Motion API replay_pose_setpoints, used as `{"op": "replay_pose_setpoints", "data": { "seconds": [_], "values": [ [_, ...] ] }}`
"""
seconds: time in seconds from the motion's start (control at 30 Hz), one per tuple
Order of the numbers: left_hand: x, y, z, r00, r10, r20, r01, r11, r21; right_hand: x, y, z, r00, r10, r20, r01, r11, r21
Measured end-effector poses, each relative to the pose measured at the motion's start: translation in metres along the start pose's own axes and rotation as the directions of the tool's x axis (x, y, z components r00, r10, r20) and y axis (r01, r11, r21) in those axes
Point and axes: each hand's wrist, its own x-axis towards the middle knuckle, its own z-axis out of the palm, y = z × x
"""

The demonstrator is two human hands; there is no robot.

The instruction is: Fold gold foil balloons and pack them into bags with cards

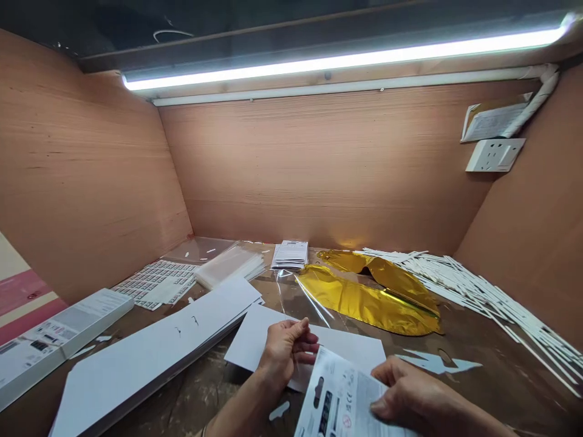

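My right hand (403, 388) grips the edge of a white printed packaging card (348, 400), thumb on top. The card has a dark hang-hole slot and small symbols, and it tilts up at the lower middle of the head view. Just left of the card's upper edge is my left hand (289, 352), its fingers curled in and its thumb near the index finger. Whatever may lie between those fingers is too clear or small to make out. Beneath both hands lies a blank white sheet (350, 346). Glossy clear film (303, 297) stretches over the table beyond my left hand.
Left are a long white card stack (168, 346), printed boxes (68, 337), sticker sheets (157, 282) and clear bags (232, 264). Small printed cards (290, 254), gold foil (368, 297) and white sticks (483, 297) lie behind. Wooden walls (300, 176) enclose the table.
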Motion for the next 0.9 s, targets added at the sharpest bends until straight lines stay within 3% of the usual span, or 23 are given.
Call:
{"op": "replay_pose_setpoints", "data": {
  "seconds": [0.17,0.3,0.43,0.5,0.6,0.67,0.8,0.9],
  "values": [
    [-0.018,0.002,-0.008,0.998,0.042,-0.042,-0.041,0.999,0.032,0.018,-0.006,0.001,0.991,-0.128,-0.025,0.128,0.992,-0.007],
    [-0.024,0.001,-0.017,0.992,0.101,-0.073,-0.101,0.995,0.006,0.018,-0.010,0.006,0.972,-0.235,0.034,0.234,0.972,0.020],
    [-0.023,-0.006,-0.013,0.984,0.179,0.007,-0.179,0.984,0.003,0.014,-0.010,0.016,0.924,-0.382,0.032,0.380,0.923,0.062],
    [-0.022,-0.007,-0.005,0.978,0.203,0.048,-0.204,0.979,0.011,0.013,-0.007,0.018,0.887,-0.460,-0.046,0.462,0.886,0.046],
    [-0.022,-0.002,0.015,0.960,0.270,0.076,-0.273,0.961,0.040,0.014,-0.002,0.015,0.792,-0.575,-0.206,0.589,0.808,0.008],
    [-0.023,0.008,0.029,0.931,0.322,0.169,-0.335,0.941,0.051,0.012,-0.001,0.010,0.732,-0.623,-0.276,0.648,0.761,0.001],
    [-0.028,0.028,0.050,0.832,0.383,0.402,-0.486,0.852,0.194,-0.008,-0.013,-0.005,0.661,-0.715,-0.226,0.714,0.692,-0.103],
    [-0.030,0.029,0.054,0.789,0.376,0.486,-0.571,0.741,0.354,-0.026,-0.025,-0.012,0.588,-0.766,-0.261,0.727,0.641,-0.245]
  ]
}}
